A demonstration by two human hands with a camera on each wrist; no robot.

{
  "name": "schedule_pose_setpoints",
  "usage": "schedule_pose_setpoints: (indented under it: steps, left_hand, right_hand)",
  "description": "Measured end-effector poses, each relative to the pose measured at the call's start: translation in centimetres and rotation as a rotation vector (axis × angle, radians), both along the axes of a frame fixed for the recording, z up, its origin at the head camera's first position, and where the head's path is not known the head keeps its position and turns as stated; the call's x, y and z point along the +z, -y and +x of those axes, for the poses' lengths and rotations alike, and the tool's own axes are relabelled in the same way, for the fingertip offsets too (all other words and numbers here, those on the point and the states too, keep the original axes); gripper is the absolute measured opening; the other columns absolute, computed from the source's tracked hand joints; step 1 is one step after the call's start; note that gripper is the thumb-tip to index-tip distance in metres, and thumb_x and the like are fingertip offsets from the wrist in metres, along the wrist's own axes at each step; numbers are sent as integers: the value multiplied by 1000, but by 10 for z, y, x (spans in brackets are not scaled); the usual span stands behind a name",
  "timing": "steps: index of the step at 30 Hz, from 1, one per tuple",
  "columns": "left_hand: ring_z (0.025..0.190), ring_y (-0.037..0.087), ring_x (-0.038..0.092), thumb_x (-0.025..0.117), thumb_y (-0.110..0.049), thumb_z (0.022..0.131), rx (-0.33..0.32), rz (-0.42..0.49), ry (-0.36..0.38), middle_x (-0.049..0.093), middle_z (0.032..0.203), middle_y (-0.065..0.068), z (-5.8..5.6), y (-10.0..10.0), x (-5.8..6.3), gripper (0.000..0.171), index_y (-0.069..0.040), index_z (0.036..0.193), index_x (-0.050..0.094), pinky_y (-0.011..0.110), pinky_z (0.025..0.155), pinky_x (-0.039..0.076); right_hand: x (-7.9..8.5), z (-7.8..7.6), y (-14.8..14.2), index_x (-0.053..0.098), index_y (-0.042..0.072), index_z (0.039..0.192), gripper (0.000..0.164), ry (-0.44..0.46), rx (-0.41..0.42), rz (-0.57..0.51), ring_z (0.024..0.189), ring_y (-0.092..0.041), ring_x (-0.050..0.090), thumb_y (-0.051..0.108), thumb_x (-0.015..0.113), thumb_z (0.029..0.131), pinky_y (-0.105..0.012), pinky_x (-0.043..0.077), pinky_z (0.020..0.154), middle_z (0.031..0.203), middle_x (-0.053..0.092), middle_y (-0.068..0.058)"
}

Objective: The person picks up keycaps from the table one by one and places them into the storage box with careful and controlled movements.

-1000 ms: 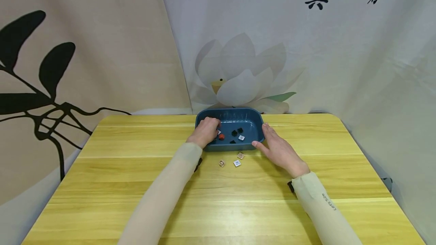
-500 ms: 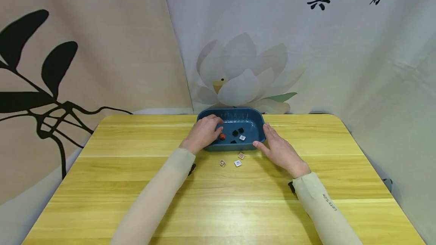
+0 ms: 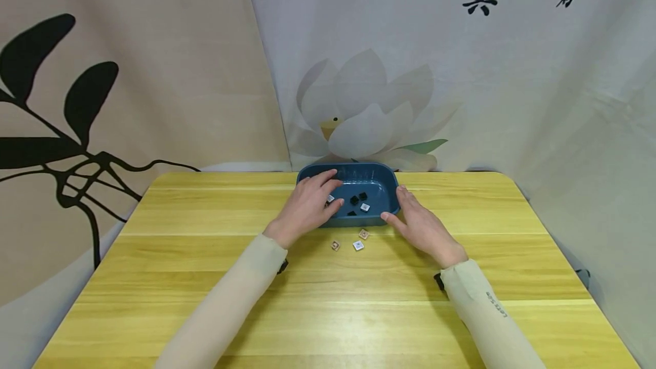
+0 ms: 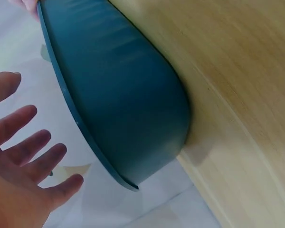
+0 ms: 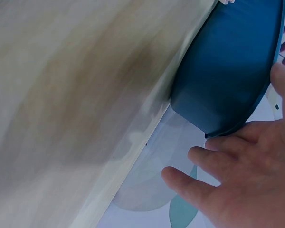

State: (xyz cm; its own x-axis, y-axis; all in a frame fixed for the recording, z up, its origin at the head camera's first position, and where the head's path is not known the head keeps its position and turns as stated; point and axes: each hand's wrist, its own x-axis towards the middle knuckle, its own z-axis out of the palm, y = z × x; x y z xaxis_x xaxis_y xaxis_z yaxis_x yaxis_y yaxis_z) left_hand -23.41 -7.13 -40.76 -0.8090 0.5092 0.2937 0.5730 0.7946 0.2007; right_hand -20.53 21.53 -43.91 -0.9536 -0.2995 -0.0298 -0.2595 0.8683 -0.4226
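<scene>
A dark blue rectangular tub (image 3: 353, 222) stands near the table's back edge. My left hand (image 3: 302, 209) is over its left end, fingers spread and nothing held. In the left wrist view those spread fingers (image 4: 31, 145) show beyond the tub's rim. My right hand (image 3: 424, 228) rests against the tub's right end, fingers straight, thumb at the front rim. The right wrist view has this thumb touching the rim. Inside lie several small square pieces like keycaps, among them a white one (image 3: 365, 208) and a black one (image 3: 363, 196). My left hand partly hides others at the left end.
On the wooden table (image 3: 338, 312), in front of the tub, lie a white keycap-like piece (image 3: 358, 245) and two pinkish ones, one to its left (image 3: 335, 246), one behind it. A printed cloth (image 3: 410, 27) hangs right behind the table's back edge.
My left hand, curled low inside the tub a second ago, has drawn back slightly and spread its fingers. An orange-red piece seen earlier is now hidden behind it. My right hand stays put.
</scene>
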Motion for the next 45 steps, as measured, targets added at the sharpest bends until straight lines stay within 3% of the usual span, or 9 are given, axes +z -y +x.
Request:
schedule_pose_setpoints:
  steps: [10,14,21,28,36,45]
  left_hand:
    - [149,34,39,69,-46,100,-57,-8,-45,37,164,12,18,7,1,57,-12,145,60,67,114,33]
    - [151,34,34,65,-50,100,-64,-12,-24,33,167,11,26,10,1,61,-12,148,57,67,116,29]
    - [152,33,33,60,-56,101,-84,-76,-32,31,168,10,38,11,-1,64,-15,150,56,67,117,26]
    - [153,33,32,63,-54,100,-116,-122,-54,32,168,8,48,11,-5,62,-16,149,57,68,118,24]
    - [153,31,33,59,-56,101,-162,-183,-93,33,167,7,60,13,-13,63,-17,149,56,66,117,28]
    - [149,30,39,60,-52,102,-247,-227,-120,39,164,8,70,15,-25,56,-17,147,59,56,114,40]
  right_hand:
    - [-2,0,0,12,-5,163,93,1,2,-1,156,-41,18,63,41,106,-56,22,122,171,11,-22]
    - [-1,0,0,11,-4,164,93,14,-1,-3,156,-40,17,63,41,106,-55,22,123,171,9,-20]
    - [0,1,1,12,-4,163,93,19,-2,0,156,-39,17,63,42,105,-55,23,122,172,9,-20]
    - [0,1,1,12,-3,164,93,23,-2,0,156,-40,16,62,42,106,-56,22,123,172,8,-19]
    - [-1,0,1,12,-3,164,93,16,-6,0,156,-39,17,64,41,105,-55,23,122,172,10,-19]
    - [-1,0,1,13,-4,163,93,13,-7,0,156,-40,17,64,41,105,-56,23,122,171,9,-20]
